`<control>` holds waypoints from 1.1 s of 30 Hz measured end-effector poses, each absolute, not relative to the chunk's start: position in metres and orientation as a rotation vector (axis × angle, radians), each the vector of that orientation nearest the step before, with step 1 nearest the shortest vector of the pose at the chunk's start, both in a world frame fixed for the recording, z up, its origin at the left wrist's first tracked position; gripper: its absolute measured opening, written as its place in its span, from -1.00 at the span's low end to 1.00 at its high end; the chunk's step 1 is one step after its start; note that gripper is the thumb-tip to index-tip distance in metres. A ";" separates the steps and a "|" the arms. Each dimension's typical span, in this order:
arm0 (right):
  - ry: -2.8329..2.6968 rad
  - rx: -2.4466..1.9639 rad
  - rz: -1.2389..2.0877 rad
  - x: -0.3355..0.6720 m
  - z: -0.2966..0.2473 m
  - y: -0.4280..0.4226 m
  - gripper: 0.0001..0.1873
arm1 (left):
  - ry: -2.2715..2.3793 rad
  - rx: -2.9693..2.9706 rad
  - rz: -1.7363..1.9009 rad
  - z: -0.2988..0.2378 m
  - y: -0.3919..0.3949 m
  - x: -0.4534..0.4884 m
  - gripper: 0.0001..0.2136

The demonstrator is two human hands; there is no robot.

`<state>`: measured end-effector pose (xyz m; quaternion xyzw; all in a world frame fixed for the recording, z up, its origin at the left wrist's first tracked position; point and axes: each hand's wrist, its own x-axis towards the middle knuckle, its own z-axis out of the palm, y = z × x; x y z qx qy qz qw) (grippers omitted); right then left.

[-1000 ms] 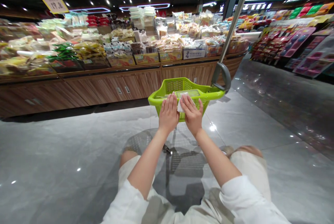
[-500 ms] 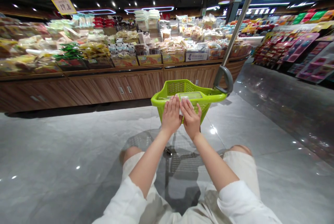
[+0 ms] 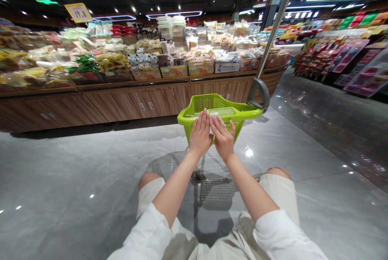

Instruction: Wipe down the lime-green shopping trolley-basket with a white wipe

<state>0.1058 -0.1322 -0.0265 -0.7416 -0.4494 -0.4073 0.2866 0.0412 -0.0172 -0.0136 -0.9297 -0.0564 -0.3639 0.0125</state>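
Note:
A bright green shopping basket (image 3: 185,119) with slotted walls stands in front of me. Against its near side, just below the rim, my right hand (image 3: 223,135) presses a white tissue (image 3: 214,119), its thumb apart from the fingers. My left hand (image 3: 200,133) lies beside it with straight fingers, touching the near wall and rim. Whether part of the tissue lies under the left fingers is hidden. A clear panel (image 3: 222,111) is set along the basket's near rim.
A dark grey handle bracket (image 3: 261,92) and slanting metal pole (image 3: 277,30) rise from the basket's right end. Behind stands a wooden display counter (image 3: 121,100) stacked with packaged snacks (image 3: 200,56). Snack racks (image 3: 321,56) line the right. My knees flank the basket on the shiny floor (image 3: 75,171).
The view has shifted slightly. Both hands stay at the basket's near side; the left fingers now sit a little higher at the rim and closer together.

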 end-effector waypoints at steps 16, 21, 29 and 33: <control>-1.261 -1.967 -1.044 0.111 -0.025 -0.137 -0.36 | -0.155 -2.895 -1.186 -0.016 -0.018 0.042 -0.29; -0.860 -2.007 -1.084 0.139 -0.037 -0.169 -0.27 | -0.152 -2.902 -1.209 -0.016 -0.018 0.043 -0.31; -1.218 -1.983 -0.978 0.108 -0.025 -0.137 -0.29 | -0.179 -2.900 -1.184 -0.016 -0.021 0.043 -0.28; -1.191 -2.026 -0.956 0.116 -0.023 -0.151 -0.23 | -0.168 -2.908 -1.184 -0.013 -0.020 0.040 -0.27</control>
